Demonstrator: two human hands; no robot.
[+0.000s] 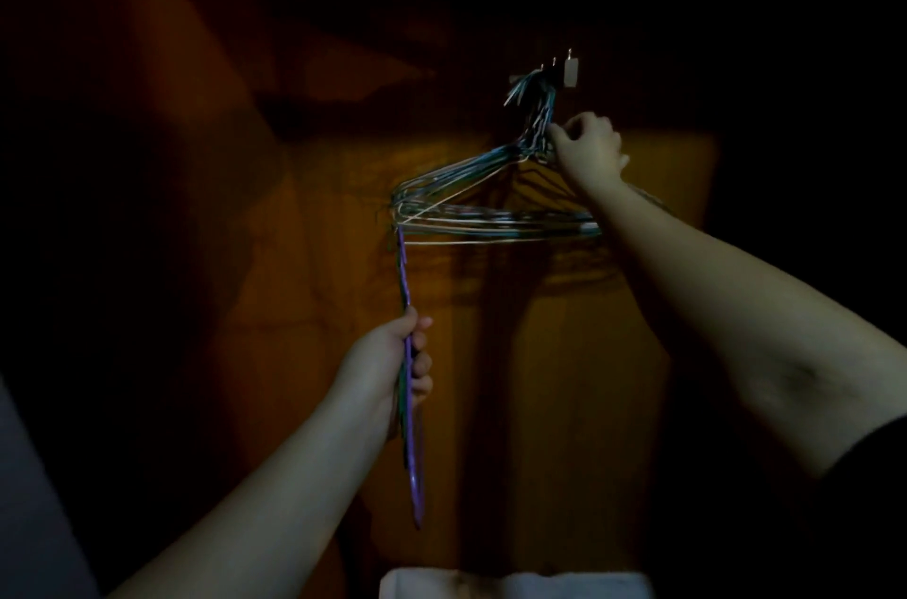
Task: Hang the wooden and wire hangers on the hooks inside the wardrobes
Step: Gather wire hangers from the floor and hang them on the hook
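The right hand [586,151] is reaching up into the dim wooden wardrobe [564,353], its fingers curling around the necks of a bundle of wire hangers [491,215] just below the wall hooks [559,68], where their tops are gathering. The left hand [397,363] is gripping a purple hanger [412,451] edge-on, its wire running through the closed fingers and rising to touch the bundle's left corner. A pale cloth [515,586] is lying at the bottom edge
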